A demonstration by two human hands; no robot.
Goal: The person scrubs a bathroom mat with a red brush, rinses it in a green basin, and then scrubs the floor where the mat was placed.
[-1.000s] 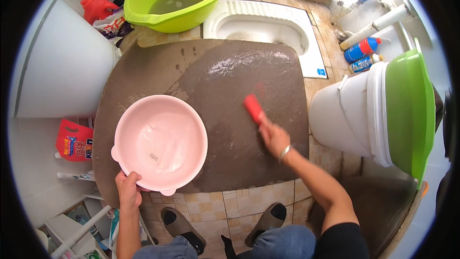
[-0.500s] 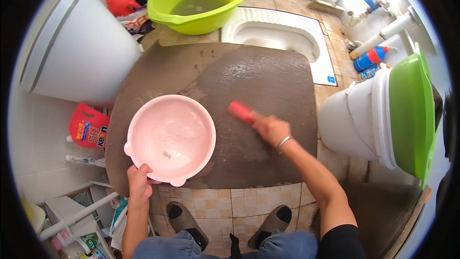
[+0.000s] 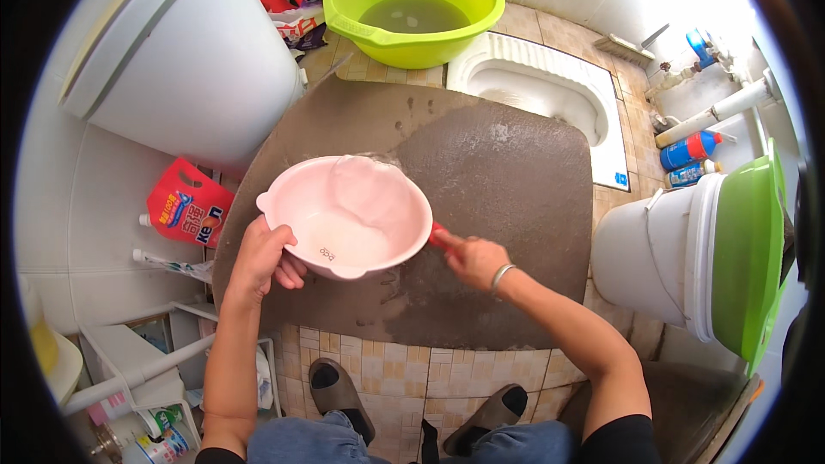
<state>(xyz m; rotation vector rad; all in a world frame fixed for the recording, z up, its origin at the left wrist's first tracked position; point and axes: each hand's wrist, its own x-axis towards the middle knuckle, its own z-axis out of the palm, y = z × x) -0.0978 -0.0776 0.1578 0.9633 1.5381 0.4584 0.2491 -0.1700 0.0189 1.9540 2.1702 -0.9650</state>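
My left hand (image 3: 264,256) grips the near-left rim of a pink plastic basin (image 3: 301,206) and holds it tipped away from me. Clear water runs up to the basin's far rim and seems to spill over there. Below it lies a grey-brown floor mat (image 3: 498,232), its middle and right part dark with wet. My right hand (image 3: 474,259), with a bracelet at the wrist, is closed round the handle of a red brush (image 3: 439,235). The brush's head is hidden behind the basin's right side, so its bristles do not show.
A lime-green tub (image 3: 412,43) with murky water stands beyond the mat, beside a white squat toilet (image 3: 464,70). White bucket (image 3: 644,249) and green basin (image 3: 743,249) are at right. A washing machine (image 3: 198,69), red pouch (image 3: 189,202) and shelf rack (image 3: 129,361) line the left.
The basin has gone from nearly level to tipped away, its water now at the far rim. My right hand with the brush has shifted slightly, the brush now partly behind the basin. The view has turned.
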